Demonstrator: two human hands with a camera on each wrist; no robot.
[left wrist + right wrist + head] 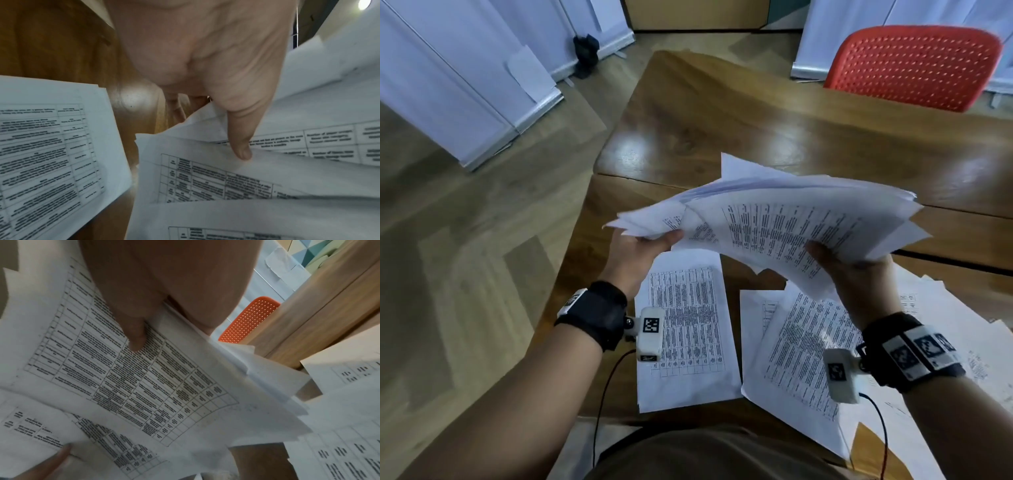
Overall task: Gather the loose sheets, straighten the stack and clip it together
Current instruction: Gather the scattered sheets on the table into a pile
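A ragged bundle of printed sheets [784, 219] hangs above the wooden table [722, 113], its edges fanned and uneven. My left hand [643, 245] grips its left end, thumb [242, 146] on top of the paper [226, 170] and fingers underneath. My right hand [839, 260] holds the near right edge, thumb [135, 337] pressed on the top table-printed page [144, 386]. One loose sheet [685, 329] lies flat below my left wrist. Several more overlapping sheets [801, 353] lie spread at the right front. No clip is in view.
An orange perforated chair [914, 65] stands at the table's far right side. White panels [465, 85] lean against the wall at left, over wooden flooring. Red and black cables [606, 394] run from the wrist cameras toward my lap.
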